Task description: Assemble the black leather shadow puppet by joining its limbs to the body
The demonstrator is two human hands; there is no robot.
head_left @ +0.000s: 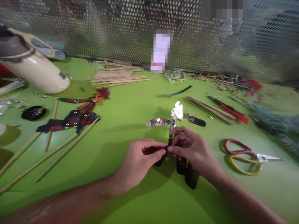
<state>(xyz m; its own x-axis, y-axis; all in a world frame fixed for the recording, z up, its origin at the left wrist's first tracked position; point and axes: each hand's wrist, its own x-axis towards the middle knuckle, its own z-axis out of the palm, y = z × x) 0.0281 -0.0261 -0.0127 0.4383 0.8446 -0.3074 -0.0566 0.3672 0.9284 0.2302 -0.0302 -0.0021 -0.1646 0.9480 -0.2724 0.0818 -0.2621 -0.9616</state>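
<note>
A jointed shadow puppet (pixel 161 122) with a pale head and dark limbs is held just above the green table. My left hand (pixel 144 155) pinches its dark body piece between thumb and fingers. Right beside those fingertips, my right hand (pixel 189 149) also grips the puppet, thumb and forefinger closed at the same joint. Black lower pieces of the puppet hang under my right hand. One patterned arm sticks out to the left, with a reddish fastener on it. Just beyond my right hand lies a loose black puppet piece (pixel 196 120). What sits between the fingertips is mostly hidden.
Scissors (pixel 247 157) lie at right, with a red-black utility knife (pixel 230 109) and thin sticks (pixel 211 110) behind. A dark red puppet (pixel 74 119) on sticks lies left, near a cream thermos (pixel 44 70). More wooden sticks (pixel 114 76) lie by the perforated metal panel (pixel 98 31).
</note>
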